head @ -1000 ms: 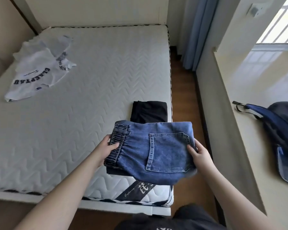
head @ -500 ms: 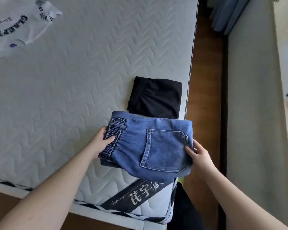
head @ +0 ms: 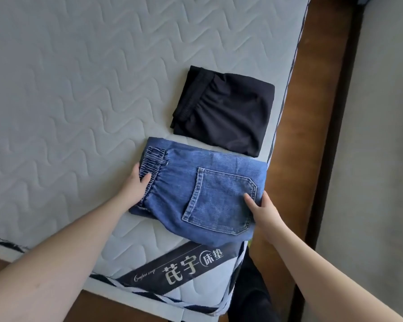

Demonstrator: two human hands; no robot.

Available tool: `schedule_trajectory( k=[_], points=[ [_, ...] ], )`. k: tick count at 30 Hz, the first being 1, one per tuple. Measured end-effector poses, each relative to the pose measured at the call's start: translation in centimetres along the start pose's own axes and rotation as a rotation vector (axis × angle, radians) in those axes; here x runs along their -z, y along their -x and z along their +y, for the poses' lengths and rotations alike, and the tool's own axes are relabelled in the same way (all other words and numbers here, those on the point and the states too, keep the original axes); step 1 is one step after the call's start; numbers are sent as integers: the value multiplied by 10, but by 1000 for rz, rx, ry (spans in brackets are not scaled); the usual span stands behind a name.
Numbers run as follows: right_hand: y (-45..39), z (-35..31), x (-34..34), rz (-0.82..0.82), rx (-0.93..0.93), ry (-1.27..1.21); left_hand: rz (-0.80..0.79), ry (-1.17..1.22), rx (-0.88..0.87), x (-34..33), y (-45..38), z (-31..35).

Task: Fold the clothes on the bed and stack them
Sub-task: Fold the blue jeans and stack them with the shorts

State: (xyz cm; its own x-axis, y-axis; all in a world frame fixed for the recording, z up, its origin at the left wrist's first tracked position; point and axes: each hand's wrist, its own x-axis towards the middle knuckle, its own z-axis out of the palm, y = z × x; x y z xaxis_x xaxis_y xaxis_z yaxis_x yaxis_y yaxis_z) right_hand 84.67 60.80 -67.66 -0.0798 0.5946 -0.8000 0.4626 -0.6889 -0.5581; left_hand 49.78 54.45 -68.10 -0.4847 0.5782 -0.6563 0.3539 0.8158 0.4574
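Folded blue denim shorts point(head: 196, 191) with an elastic waistband and a back pocket sit at the mattress's near right corner. My left hand point(head: 135, 189) grips the waistband end, thumb on top. My right hand point(head: 263, 210) pinches the right edge by the pocket, thumb on top and fingers hidden beneath. A folded black garment point(head: 226, 115) lies flat on the mattress just beyond the denim, its near edge close to the denim's far edge.
The grey quilted mattress point(head: 79, 89) fills the left and far side. Its right edge drops to a strip of wooden floor point(head: 316, 112) beside a grey wall base point(head: 382, 135). A dark label with white characters point(head: 184, 268) marks the near corner.
The view has tilted down and closer; the white T-shirt, window sill and bag have left the frame. The denim, still held in both hands, has come down onto the mattress near the black garment.
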Motion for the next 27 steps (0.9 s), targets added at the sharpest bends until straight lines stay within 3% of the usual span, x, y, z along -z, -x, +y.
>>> schedule_trajectory(
  k=[3, 10, 15, 18, 22, 27],
  points=[
    [-5, 6, -6, 35, -10, 174, -11, -80, 16, 1, 3, 0],
    [-1, 10, -24, 226, -21, 309, -24, -153, 46, 2, 7, 9],
    [-16, -12, -12, 368, 36, 292, -138, -377, -82, 43, -19, 33],
    [-32, -50, 6, 435, 156, 221, -120, -271, -145, 68, -44, 70],
    [-62, -102, 15, 432, 182, 146, -32, -163, -202, 48, -79, 128],
    [-95, -136, 14, 314, 123, 43, -81, -15, -89, 15, -106, 171]
  ],
)
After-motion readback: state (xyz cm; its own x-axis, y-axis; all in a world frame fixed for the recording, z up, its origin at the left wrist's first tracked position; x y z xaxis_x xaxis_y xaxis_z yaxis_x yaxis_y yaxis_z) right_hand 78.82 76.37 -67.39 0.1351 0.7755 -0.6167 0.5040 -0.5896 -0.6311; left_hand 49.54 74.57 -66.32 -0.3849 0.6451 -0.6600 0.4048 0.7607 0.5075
